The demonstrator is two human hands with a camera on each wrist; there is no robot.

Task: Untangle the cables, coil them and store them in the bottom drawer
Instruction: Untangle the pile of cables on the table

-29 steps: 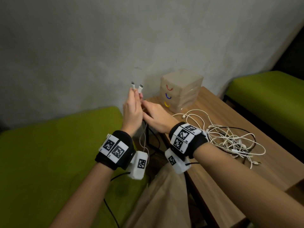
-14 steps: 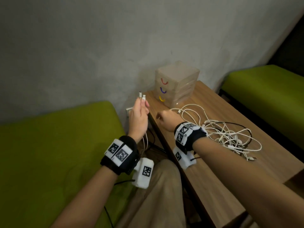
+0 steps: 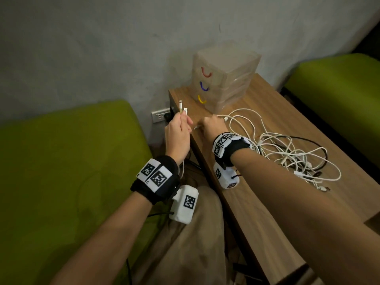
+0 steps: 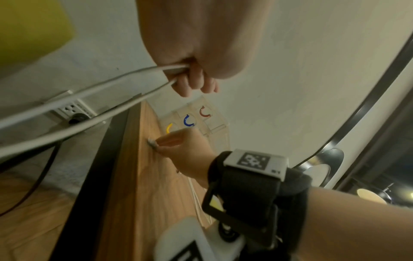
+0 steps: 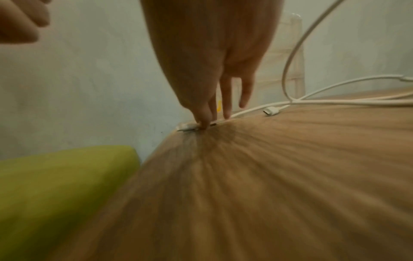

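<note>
My left hand (image 3: 182, 120) is raised just off the wooden table's (image 3: 257, 202) left edge and grips a white cable (image 4: 93, 91) near its two plug ends (image 3: 183, 109), which stick up above the fist. The two strands hang down past my wrist. On the table, my right hand (image 3: 202, 126) pinches another cable's plug (image 5: 187, 127) at the tabletop's left edge. A tangle of white and black cables (image 3: 287, 157) lies to the right of that hand. The translucent drawer unit (image 3: 224, 79) stands at the wall, all drawers closed, its bottom drawer handle yellow (image 3: 202, 99).
Green cushions lie to the left (image 3: 72, 161) and far right (image 3: 339, 89). A wall socket (image 3: 160, 116) with a black plug sits behind the table's left corner. My knee in beige trousers (image 3: 195, 243) is beside the table's dark edge.
My right hand left the left hand, went down to the tabletop and took hold of a plug at its edge. My left hand came lower with the two cable ends.
</note>
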